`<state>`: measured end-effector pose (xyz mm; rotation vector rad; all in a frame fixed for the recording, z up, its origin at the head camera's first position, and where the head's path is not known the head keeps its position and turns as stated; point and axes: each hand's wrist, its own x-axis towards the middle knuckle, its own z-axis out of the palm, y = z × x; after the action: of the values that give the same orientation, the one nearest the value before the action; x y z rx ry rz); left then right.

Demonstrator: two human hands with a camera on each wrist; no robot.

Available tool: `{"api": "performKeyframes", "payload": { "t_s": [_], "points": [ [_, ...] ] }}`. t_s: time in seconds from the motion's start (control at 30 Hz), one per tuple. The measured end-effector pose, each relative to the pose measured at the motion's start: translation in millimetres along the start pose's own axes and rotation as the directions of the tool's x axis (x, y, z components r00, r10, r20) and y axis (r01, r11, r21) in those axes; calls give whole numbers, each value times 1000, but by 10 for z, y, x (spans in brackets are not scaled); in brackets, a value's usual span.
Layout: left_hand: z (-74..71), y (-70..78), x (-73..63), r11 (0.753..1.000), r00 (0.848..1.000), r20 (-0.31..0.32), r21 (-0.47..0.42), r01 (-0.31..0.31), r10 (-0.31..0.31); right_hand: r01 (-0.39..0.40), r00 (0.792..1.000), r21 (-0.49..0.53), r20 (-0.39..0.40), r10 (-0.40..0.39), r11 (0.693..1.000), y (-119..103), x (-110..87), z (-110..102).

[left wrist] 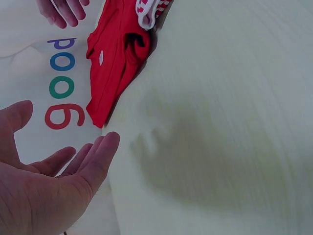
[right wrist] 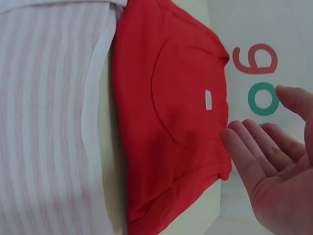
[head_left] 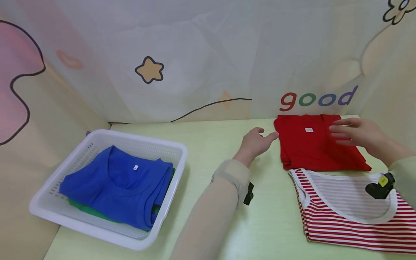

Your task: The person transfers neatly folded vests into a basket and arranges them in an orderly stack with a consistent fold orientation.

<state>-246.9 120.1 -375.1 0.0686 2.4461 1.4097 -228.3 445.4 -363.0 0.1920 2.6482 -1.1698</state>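
A folded red shirt point(head_left: 308, 148) with a small white label lies at the back right of the table. My left hand point(head_left: 256, 142) is raised beside its left edge, fingers relaxed and holding nothing; in the left wrist view this hand point(left wrist: 54, 181) casts a shadow on the table. Above the right part of the red shirt hovers my right hand point(head_left: 360, 135), its fingers extended. The right wrist view shows that same hand point(right wrist: 279, 166) with a bare palm. In front of the red shirt lies a folded red-and-white striped shirt point(head_left: 344, 231) with a white neckband.
A white plastic basket point(head_left: 107, 240) stands at the left, holding a folded blue shirt point(head_left: 126, 184) on top of a green garment point(head_left: 92, 211). Pale green tabletop point(head_left: 214, 144) lies between basket and shirts. A printed cloth point(head_left: 208, 54) hangs behind the table.
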Motion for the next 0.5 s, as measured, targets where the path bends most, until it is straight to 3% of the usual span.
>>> {"api": "performKeyframes", "payload": {
  "t_s": [0.33,0.5],
  "points": [
    [169,-105,60,987,995,17,-125,102,-101,-78,997,-61,-33,77,995,257,28,-88],
    [222,-231,111,986,995,7,-134,100,-100,-106,994,-65,3,106,992,394,31,-109]
  ]
}}
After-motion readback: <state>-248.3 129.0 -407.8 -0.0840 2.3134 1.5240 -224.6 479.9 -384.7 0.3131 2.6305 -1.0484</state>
